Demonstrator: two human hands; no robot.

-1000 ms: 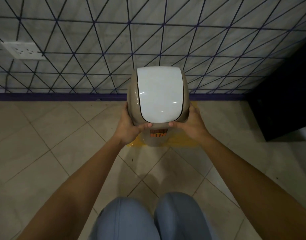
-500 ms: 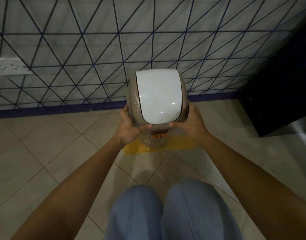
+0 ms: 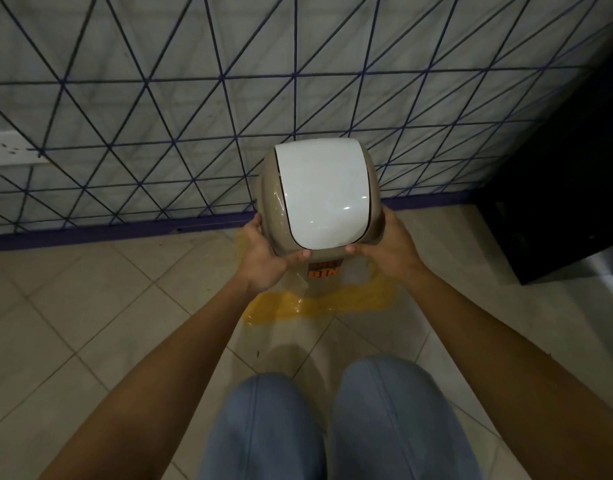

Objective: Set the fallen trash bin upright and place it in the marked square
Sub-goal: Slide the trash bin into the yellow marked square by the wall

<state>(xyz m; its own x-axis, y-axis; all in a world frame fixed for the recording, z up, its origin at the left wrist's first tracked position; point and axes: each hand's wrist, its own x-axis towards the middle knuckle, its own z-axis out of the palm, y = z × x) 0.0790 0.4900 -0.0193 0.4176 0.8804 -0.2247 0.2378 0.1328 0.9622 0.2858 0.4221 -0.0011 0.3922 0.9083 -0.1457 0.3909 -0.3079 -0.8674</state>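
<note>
two hands hold the bin
left hand [image 3: 263, 259] and right hand [image 3: 395, 252] wrap the bin [image 3: 319, 199] between them, upright over yellow square [image 3: 350, 299].

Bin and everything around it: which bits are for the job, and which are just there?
For the job:
bin
yellow square
left hand
right hand

Just there:
wall socket
black cabinet
patterned wall
</note>
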